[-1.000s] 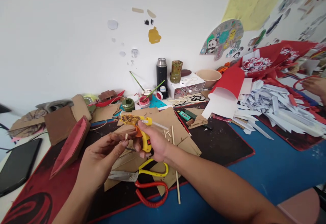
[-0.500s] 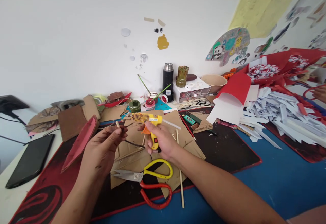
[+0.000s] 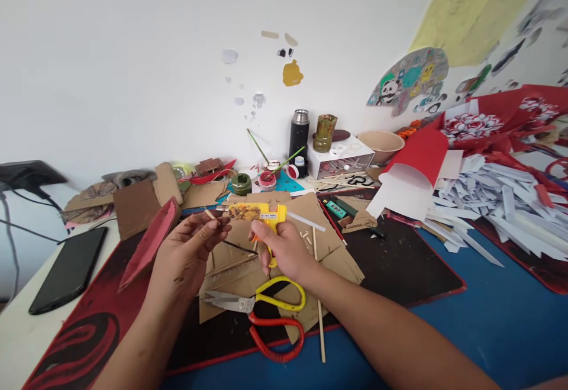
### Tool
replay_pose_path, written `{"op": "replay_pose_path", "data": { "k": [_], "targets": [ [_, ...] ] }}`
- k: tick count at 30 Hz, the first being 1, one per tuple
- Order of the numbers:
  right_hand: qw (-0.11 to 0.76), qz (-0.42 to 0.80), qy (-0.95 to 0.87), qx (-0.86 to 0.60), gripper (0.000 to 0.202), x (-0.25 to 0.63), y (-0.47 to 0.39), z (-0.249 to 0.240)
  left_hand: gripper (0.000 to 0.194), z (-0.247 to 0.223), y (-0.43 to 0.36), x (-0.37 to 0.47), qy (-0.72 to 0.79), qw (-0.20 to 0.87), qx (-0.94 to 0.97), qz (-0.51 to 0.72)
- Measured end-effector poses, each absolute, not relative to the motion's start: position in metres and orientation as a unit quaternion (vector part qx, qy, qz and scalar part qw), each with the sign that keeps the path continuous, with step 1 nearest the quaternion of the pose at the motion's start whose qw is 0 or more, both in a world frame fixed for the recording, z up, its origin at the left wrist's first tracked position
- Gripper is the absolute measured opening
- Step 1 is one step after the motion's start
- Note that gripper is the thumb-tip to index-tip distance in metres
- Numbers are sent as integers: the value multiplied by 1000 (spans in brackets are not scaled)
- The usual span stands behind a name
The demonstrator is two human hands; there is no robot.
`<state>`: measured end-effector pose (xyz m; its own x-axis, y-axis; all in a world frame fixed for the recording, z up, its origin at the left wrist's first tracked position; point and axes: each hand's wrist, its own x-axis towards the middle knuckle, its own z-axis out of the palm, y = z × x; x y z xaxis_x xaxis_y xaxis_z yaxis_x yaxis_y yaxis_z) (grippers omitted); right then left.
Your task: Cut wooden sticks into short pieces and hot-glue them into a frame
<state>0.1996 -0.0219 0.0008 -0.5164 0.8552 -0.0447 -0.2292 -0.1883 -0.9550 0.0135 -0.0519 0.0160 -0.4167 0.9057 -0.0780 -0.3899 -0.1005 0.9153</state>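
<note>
Between the fingertips of my left hand [image 3: 189, 248] is a short wooden stick [image 3: 210, 215], its pale end showing above them. My right hand [image 3: 286, 248] is wrapped round the handle of a yellow hot glue gun [image 3: 255, 211], its stained nozzle pointing left, close to the stick. A clear glue stick [image 3: 306, 222] sticks out of the gun's back. Beneath both hands lie sheets of brown cardboard [image 3: 341, 263]. Scissors [image 3: 261, 307] with one yellow and one red handle rest in front, slightly open. A long wooden stick [image 3: 322, 331] lies right of them.
On the left are a black phone [image 3: 68, 268] and a pink-lined cardboard piece [image 3: 148, 245]. Paint jars [image 3: 242, 183] with brushes, a black thermos [image 3: 299, 132] and a white box [image 3: 339, 156] stand along the wall. White paper strips [image 3: 501, 200] are heaped at right.
The glue gun's nozzle is now nearer the stick in my left hand, and the stick leans more to the left. The whole view has shifted slightly, moving the scene rightward.
</note>
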Motion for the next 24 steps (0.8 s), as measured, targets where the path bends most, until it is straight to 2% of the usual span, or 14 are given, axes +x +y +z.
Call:
{"op": "replay_pose_path", "data": {
  "k": [24],
  "targets": [
    [355, 672, -537, -366, 64, 201, -31, 9, 34, 13, -53, 11, 518, 400, 353, 668]
  ]
}}
